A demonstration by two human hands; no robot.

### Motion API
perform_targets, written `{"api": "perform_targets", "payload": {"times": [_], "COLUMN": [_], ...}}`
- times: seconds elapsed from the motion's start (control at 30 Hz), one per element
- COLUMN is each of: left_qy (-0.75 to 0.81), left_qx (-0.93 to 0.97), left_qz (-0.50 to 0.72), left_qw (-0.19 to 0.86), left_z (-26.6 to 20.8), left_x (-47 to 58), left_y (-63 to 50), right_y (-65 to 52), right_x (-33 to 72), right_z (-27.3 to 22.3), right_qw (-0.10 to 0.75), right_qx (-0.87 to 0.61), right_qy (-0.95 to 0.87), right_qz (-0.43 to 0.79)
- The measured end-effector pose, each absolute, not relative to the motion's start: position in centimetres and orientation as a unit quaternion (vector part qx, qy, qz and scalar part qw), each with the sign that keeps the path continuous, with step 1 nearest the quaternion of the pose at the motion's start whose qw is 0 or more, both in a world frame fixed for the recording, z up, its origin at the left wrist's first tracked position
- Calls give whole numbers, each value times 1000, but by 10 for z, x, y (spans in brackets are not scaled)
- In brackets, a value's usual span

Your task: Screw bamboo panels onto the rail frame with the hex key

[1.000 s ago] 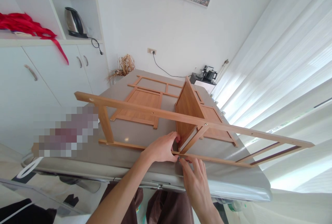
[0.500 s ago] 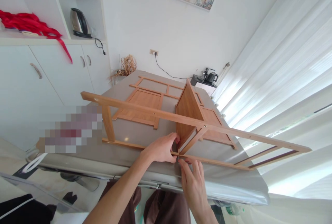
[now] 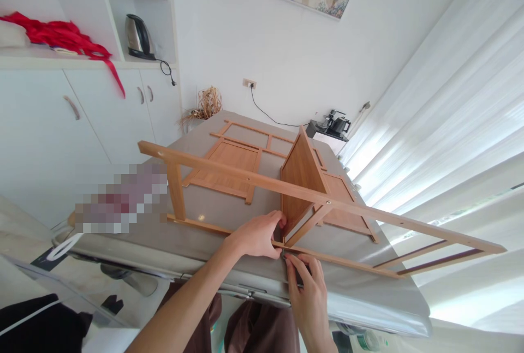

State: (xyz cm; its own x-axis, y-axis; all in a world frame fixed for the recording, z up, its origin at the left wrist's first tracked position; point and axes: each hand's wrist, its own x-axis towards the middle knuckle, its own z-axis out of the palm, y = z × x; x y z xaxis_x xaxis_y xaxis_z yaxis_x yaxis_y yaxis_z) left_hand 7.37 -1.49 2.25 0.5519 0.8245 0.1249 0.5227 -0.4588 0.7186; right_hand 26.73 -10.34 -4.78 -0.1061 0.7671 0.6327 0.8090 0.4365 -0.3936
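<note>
A wooden frame (image 3: 254, 179) stands on its side at the table's near edge, with a wooden shelf panel (image 3: 301, 178) joined upright across its middle. My left hand (image 3: 257, 237) is closed around the lower rail where the panel's end meets it, thumb in front and fingers behind. Just right of it, my right hand (image 3: 308, 282) pinches a small, thin metal piece (image 3: 284, 253) against the rail's outer face at that joint. Its exact kind is too small to make out. The fingertips of both hands almost touch.
On the grey table (image 3: 213, 208) behind lie a flat wooden panel (image 3: 229, 165), an open wooden frame (image 3: 249, 129) and another panel (image 3: 347, 200). A blurred-out object (image 3: 118, 200) rests at the left. The frame's right end (image 3: 491, 246) sticks out toward the curtain (image 3: 458, 151).
My left hand keeps its hold at the joint. The right hand's fingers have shifted slightly and spread a little, still at the metal piece. The whole view has moved slightly.
</note>
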Motion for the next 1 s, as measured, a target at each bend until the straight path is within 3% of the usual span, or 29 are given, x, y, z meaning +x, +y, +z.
{"api": "perform_targets", "payload": {"times": [1.0], "left_qy": [418], "left_qx": [811], "left_qz": [236], "left_qw": [336], "left_z": [22], "left_x": [74], "left_y": [-15], "right_y": [-105], "right_x": [259], "right_z": [-45], "right_qw": [442], "right_qx": [-555], "right_qy": [-704], "right_qz": [-26]}}
